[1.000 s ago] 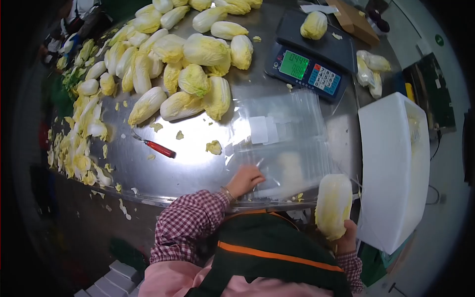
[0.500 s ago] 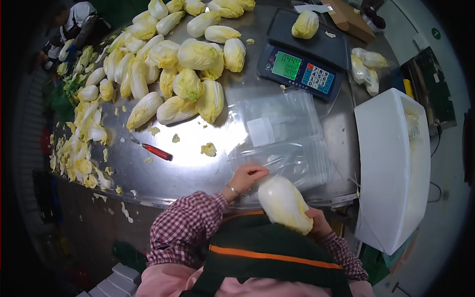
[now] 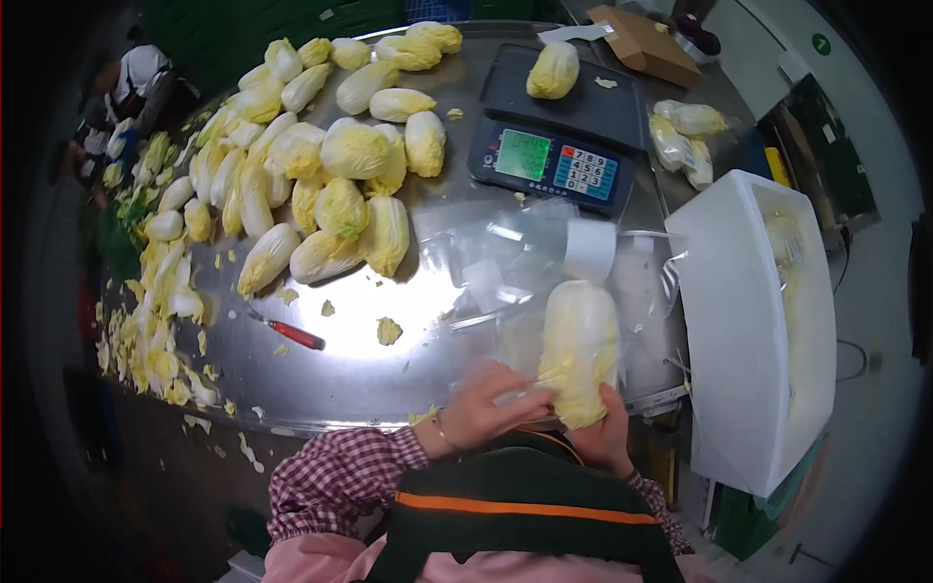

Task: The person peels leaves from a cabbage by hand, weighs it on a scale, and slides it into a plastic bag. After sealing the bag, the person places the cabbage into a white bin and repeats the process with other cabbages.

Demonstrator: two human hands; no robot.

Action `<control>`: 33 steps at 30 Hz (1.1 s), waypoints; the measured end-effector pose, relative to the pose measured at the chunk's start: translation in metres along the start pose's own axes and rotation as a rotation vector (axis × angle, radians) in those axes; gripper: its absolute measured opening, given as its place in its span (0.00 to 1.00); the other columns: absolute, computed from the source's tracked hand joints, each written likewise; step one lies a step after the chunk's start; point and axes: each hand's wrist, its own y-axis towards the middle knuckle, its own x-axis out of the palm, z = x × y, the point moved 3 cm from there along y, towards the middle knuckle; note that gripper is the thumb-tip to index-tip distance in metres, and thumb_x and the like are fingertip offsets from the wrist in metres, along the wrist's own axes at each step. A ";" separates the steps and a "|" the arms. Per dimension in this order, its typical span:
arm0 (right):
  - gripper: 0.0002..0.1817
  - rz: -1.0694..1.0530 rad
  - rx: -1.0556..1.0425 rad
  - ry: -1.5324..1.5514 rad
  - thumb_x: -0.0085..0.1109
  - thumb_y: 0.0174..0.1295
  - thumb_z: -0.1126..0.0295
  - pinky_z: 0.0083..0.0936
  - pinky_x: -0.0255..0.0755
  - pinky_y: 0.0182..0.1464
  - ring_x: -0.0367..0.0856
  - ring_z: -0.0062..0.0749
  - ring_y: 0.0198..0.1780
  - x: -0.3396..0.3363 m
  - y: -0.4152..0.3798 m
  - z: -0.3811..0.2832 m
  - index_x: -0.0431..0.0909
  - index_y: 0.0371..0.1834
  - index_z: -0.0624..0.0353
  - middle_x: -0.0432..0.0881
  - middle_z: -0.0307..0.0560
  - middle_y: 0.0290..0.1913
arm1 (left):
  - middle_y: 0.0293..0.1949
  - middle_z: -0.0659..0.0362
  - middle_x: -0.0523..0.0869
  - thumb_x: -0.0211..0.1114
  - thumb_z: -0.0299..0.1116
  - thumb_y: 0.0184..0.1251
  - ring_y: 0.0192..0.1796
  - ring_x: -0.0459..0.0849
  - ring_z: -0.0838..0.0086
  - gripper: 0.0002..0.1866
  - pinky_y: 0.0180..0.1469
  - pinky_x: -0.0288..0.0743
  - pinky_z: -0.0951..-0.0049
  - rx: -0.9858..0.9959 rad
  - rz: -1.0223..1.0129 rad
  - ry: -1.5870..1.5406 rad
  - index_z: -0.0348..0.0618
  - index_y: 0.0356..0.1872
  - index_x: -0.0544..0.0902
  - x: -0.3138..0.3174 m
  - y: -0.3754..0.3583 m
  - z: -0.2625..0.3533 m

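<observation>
A pale napa cabbage [image 3: 580, 345] lies at the table's front edge, over or inside a clear plastic bag [image 3: 637, 321] bearing a white label; the film's outline is partly blurred. My right hand [image 3: 604, 432] grips the cabbage's lower right end. Beside its lower left, my left hand [image 3: 491, 403] has its fingers stretched toward the cabbage, somewhat smeared by motion. More clear bags [image 3: 486, 243] lie flat behind it. On the scale [image 3: 554, 146] with a green display rests a small cabbage [image 3: 553, 70].
Many cabbages [image 3: 355, 149] are heaped at the left and back, with loose leaves [image 3: 160, 321] beyond. A red-handled knife [image 3: 296, 335] lies on the metal table [image 3: 369, 384]. At right stand a white foam box [image 3: 734, 340] and bagged cabbages [image 3: 688, 136]. Another person [image 3: 144, 78] is far left.
The cabbage has moved forward over the table and turned more upright. Clear film has been raised and spread around it. My left hand's fingers have opened. The camera view has shifted.
</observation>
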 end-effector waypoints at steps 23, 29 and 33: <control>0.22 -0.143 0.222 0.422 0.42 0.66 0.57 0.41 0.66 0.60 0.72 0.39 0.57 0.008 0.051 0.024 0.65 0.58 0.58 0.72 0.48 0.56 | 0.48 0.57 0.75 0.62 0.30 0.49 0.51 0.72 0.67 0.19 0.51 0.67 0.69 0.054 -0.106 0.236 0.42 0.46 0.79 0.021 0.063 0.015; 0.26 -0.119 0.206 0.388 0.42 0.63 0.50 0.50 0.70 0.53 0.73 0.41 0.56 0.025 0.036 0.003 0.68 0.59 0.52 0.73 0.47 0.57 | 0.51 0.58 0.74 0.61 0.26 0.52 0.51 0.73 0.66 0.17 0.49 0.69 0.66 -0.050 0.305 0.331 0.42 0.47 0.78 -0.012 0.024 0.024; 0.34 -0.260 0.263 0.549 0.49 0.59 0.45 0.46 0.70 0.55 0.61 0.44 0.66 0.023 0.037 0.012 0.61 0.65 0.52 0.59 0.50 0.67 | 0.47 0.55 0.78 0.58 0.23 0.59 0.45 0.78 0.62 0.21 0.44 0.72 0.64 -0.501 0.493 0.151 0.47 0.55 0.73 -0.009 0.022 -0.006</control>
